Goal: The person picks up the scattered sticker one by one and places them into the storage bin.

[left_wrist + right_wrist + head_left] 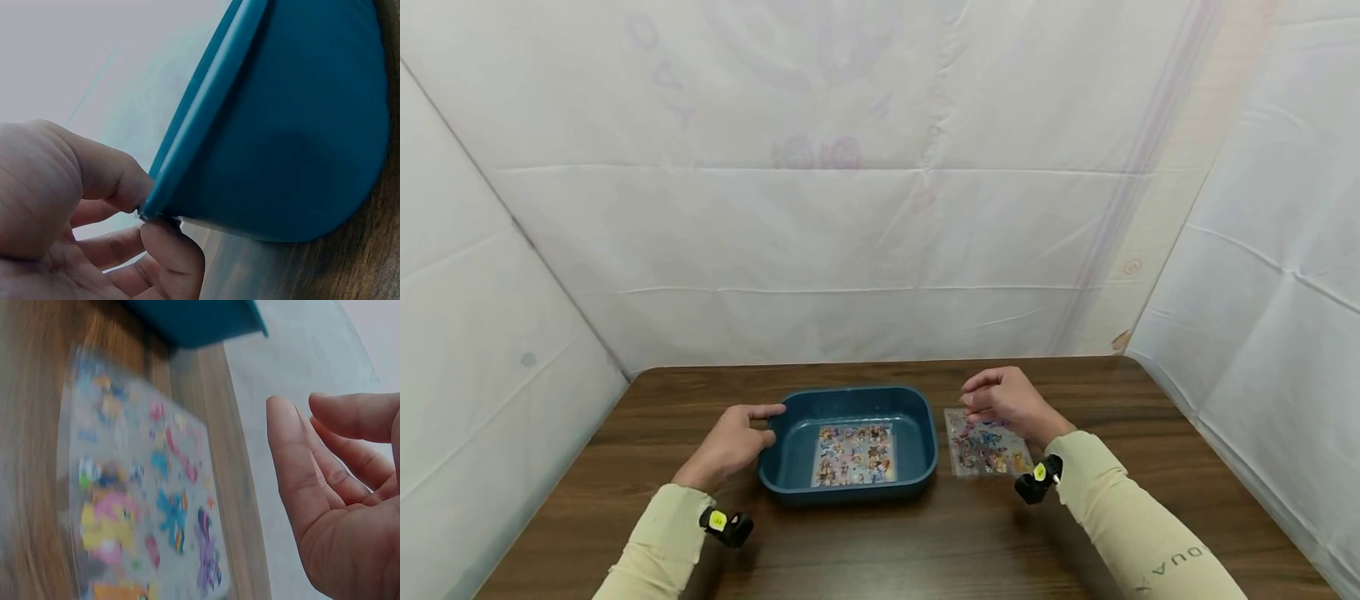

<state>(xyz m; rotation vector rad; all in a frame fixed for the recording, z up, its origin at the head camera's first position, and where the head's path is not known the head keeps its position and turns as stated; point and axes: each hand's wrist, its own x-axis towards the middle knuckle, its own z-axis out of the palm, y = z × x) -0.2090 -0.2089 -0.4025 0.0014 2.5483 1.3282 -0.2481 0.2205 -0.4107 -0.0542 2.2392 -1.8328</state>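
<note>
A dark teal rectangular plastic basin [850,497] stands on the table. My left hand [730,442] pinches its left rim between thumb and finger, as the left wrist view also shows. Flat on the basin's floor lies a sheet of small colourful cartoon stickers [853,456]. To the right of the basin, a second clear sticker sheet [988,454] rests on the wood, and pony figures show on it in the right wrist view. My right hand [1009,404] hovers over this sheet's far part, fingers loosely bent, holding nothing; thumb and forefinger are apart.
The dark wood-grain table [880,550] carries the basin and the sheet. White sheeting [850,233] hangs behind the table and along both sides. A small black camera is strapped to each wrist.
</note>
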